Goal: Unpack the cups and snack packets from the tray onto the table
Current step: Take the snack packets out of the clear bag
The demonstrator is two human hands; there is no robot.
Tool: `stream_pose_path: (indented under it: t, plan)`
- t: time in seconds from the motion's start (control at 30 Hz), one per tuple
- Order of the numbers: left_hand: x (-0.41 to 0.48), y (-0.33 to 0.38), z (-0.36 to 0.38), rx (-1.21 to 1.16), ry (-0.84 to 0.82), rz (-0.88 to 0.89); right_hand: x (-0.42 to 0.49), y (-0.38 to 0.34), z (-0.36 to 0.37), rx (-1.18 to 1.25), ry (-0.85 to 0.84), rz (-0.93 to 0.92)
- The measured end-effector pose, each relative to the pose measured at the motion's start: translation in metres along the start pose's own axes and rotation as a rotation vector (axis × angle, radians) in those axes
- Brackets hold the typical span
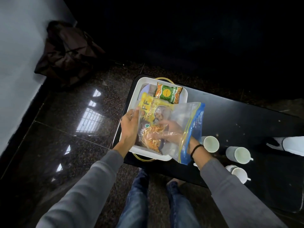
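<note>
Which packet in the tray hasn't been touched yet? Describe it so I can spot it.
Find the white rectangular tray at the left end of the black table. At its far end, beyond both hands, lies a small green and orange snack packet. Unlike the larger yellow packet, it lies outside the clear zip bag.

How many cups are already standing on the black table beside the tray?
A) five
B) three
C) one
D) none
B: three white cups stand on the black table, right of the white tray.
</note>
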State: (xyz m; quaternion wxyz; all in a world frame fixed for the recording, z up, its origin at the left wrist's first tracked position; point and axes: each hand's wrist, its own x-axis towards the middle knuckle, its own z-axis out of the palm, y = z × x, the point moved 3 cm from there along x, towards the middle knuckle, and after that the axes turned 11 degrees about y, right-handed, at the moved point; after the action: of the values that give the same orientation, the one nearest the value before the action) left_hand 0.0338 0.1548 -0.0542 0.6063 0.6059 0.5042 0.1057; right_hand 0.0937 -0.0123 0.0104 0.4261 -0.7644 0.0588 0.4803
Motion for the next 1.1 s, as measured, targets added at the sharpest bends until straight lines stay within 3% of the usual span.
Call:
stream_pose_path:
  t: [0.17, 0.3, 0.43, 0.6, 0.8, 0.9, 1.1]
  plan:
    - [0.008, -0.006, 0.004, -0.15, -0.163, -0.342, 0.002, 0.004, -0.006, -0.027, 0.177, -0.024]
    - [0.014, -0.012, 0.001, -0.081, -0.247, -0.368, 0.004, 0.024, -0.024, 0.146, 0.243, 0.134]
    - [0.018, -0.018, -0.008, -0.137, -0.173, -0.399, 0.002, 0.035, -0.053, 0.364, 0.354, 0.238]
    - [0.024, -0.026, -0.021, -0.105, -0.007, -0.362, -0.008, 0.037, -0.082, 0.411, 0.578, 0.095]
    - [0.03, -0.027, -0.029, 0.013, 0.028, -0.202, -0.016, 0.033, -0.107, 0.522, 0.784, -0.012]
    - [0.033, -0.026, -0.03, 0.054, 0.039, -0.142, -0.021, 0.025, -0.112, 0.552, 0.809, -0.09]
    - [0.035, -0.041, -0.036, 0.126, 0.086, -0.209, -0.016, 0.001, -0.111, 0.635, 0.787, -0.287]
